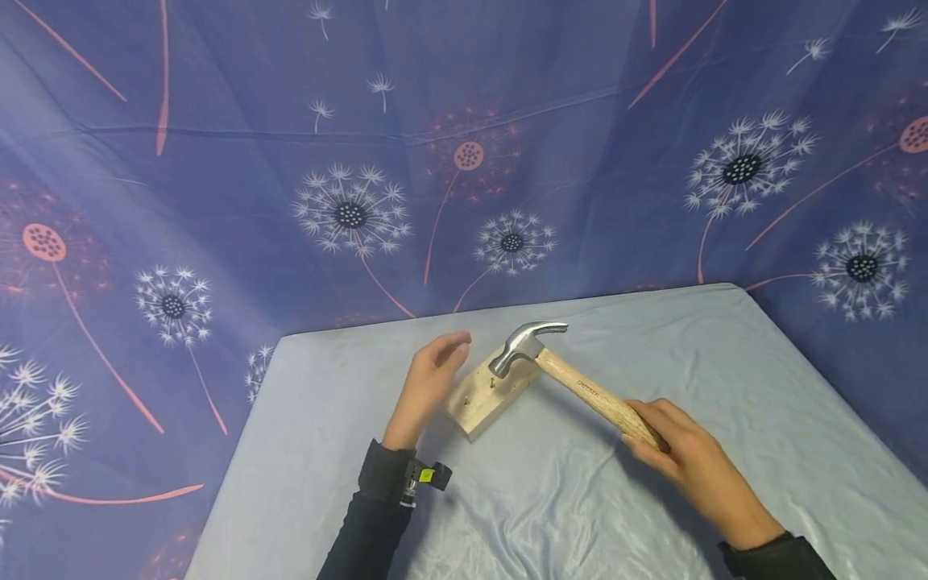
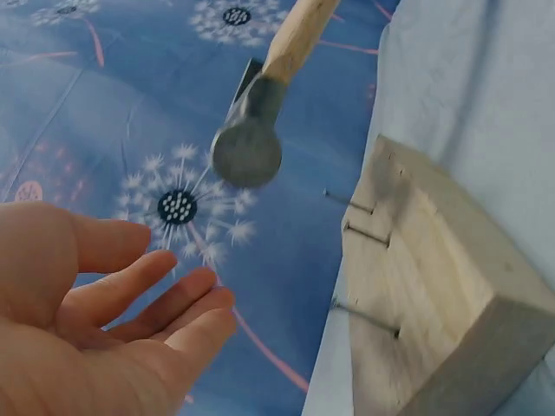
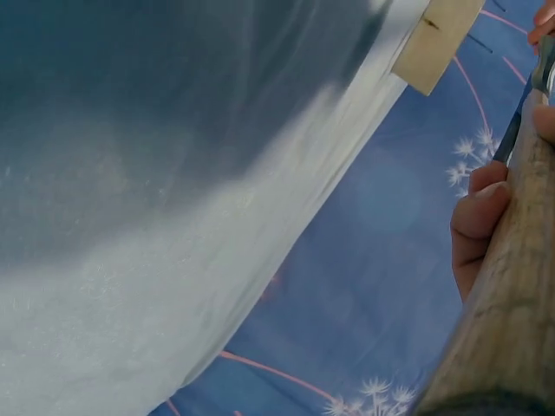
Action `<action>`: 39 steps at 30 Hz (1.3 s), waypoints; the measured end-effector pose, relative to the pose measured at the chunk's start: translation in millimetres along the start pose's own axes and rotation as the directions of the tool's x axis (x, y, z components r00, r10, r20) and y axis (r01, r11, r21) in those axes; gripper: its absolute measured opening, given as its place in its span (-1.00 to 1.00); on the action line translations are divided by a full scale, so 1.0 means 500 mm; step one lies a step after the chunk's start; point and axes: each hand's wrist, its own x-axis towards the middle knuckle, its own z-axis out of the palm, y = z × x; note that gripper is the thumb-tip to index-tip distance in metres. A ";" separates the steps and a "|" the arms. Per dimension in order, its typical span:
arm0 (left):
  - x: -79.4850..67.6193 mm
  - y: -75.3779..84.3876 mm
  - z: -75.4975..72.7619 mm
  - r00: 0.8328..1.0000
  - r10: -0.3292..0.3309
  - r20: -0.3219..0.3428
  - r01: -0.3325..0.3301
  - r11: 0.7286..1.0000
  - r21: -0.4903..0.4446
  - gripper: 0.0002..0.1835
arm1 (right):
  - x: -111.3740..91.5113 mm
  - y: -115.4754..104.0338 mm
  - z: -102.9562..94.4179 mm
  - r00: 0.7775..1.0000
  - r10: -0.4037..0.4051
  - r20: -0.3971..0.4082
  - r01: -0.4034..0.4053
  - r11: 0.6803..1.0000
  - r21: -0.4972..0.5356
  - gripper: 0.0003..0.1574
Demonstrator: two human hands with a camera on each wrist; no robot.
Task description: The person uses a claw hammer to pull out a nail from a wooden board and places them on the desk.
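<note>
A claw hammer (image 1: 590,392) with a wooden handle and steel head is held near the handle's end by my right hand (image 1: 685,459). Its head hangs above a pale wooden block (image 1: 478,415), the striking face tilted down toward it. Three nails stand partway out of the block in the left wrist view, one nail (image 2: 368,319) nearest that camera. Left of the block, my left hand (image 1: 428,379) hovers with loosely bent fingers, holding nothing. In the right wrist view the hammer handle (image 3: 512,295) fills the right side, and curled fingers (image 3: 479,221) wrap it.
The block lies on a table covered with pale blue cloth (image 1: 326,419), wrinkled toward the front. Behind and at the sides hangs a blue-purple curtain (image 1: 580,161) with dandelion prints. A wrist strap with a small device (image 1: 428,475) is on the left sleeve.
</note>
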 end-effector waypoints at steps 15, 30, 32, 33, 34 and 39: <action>-0.023 -0.004 0.042 0.967 -0.104 0.231 0.151 0.969 -0.198 -0.42 | -0.001 -0.047 0.007 0.996 -0.077 0.051 0.076 0.997 0.024 -0.29; -0.055 -0.018 0.035 0.931 -0.174 0.322 0.249 0.945 -0.210 -0.50 | -0.014 -0.058 -0.007 0.986 -0.124 0.110 0.124 0.992 0.010 -0.27; -0.059 -0.018 0.035 0.929 -0.182 0.323 0.255 0.946 -0.199 -0.51 | -0.015 -0.057 -0.008 0.985 -0.135 0.106 0.135 0.991 0.007 -0.24; -0.061 -0.018 0.036 0.928 -0.184 0.324 0.255 0.948 -0.192 -0.52 | -0.016 -0.056 -0.008 0.985 -0.138 0.101 0.139 0.990 0.002 -0.23; -0.062 -0.018 0.036 0.928 -0.186 0.323 0.254 0.949 -0.185 -0.53 | -0.017 -0.056 -0.008 0.986 -0.140 0.094 0.141 0.990 -0.006 -0.21; -0.068 -0.022 0.034 0.926 -0.192 0.325 0.254 0.954 -0.158 -0.56 | -0.017 -0.060 -0.009 0.987 -0.143 0.071 0.148 0.987 -0.066 -0.20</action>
